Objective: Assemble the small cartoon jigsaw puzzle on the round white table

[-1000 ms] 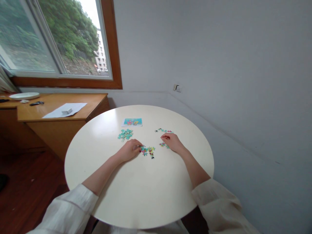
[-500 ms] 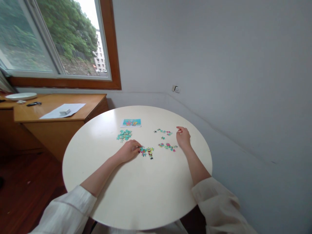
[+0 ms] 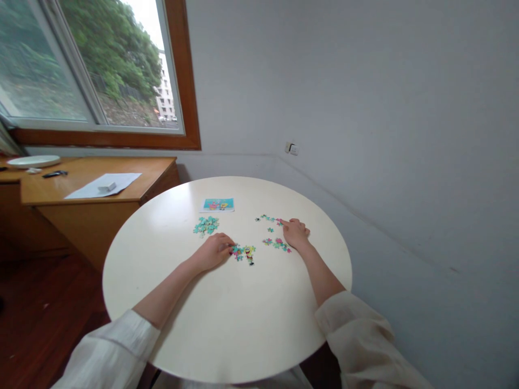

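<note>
A partly joined jigsaw puzzle [image 3: 248, 252] with a yellow cartoon figure lies flat on the round table. My left hand [image 3: 214, 251] rests at its left edge, with bent fingers closed on the pink and teal pieces there. My right hand [image 3: 297, 233] reaches over the loose pieces on the right, its index finger stretched out to touch a pink puzzle piece [image 3: 279, 221] in the far group. Just below that hand lies a nearer group of pink and green puzzle pieces [image 3: 279, 244]. A single green piece [image 3: 270, 230] sits between the groups.
Teal puzzle pieces [image 3: 206, 226] are heaped beyond my left hand. Behind them lies a picture card [image 3: 218, 205]. The white round table [image 3: 227, 324] stands near a wooden desk [image 3: 158, 175] holding a paper sheet [image 3: 87, 186] and a small white box [image 3: 106, 187].
My right hand has moved left and slightly toward me, from beside the far pieces onto them, and its index finger has stretched out. My left hand has stayed at the puzzle.
</note>
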Action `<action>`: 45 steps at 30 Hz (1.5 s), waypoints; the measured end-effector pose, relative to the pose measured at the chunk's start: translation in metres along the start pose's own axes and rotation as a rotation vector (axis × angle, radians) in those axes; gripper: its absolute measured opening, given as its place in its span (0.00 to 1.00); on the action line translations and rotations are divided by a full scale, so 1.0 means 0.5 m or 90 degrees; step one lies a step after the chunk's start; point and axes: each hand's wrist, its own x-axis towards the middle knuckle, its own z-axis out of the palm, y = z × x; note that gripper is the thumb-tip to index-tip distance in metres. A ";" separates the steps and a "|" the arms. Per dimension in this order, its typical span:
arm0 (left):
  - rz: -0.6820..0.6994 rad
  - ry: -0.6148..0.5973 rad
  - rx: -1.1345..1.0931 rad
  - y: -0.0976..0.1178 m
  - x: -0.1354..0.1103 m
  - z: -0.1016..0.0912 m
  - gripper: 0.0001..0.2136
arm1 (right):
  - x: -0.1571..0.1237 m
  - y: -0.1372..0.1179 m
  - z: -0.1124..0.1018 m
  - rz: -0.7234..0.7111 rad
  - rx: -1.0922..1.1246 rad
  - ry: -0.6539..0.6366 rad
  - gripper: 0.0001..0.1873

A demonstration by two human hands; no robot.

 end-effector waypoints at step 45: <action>-0.008 -0.005 -0.011 -0.001 0.003 -0.001 0.11 | -0.007 0.040 -0.055 -0.156 0.330 -0.281 0.10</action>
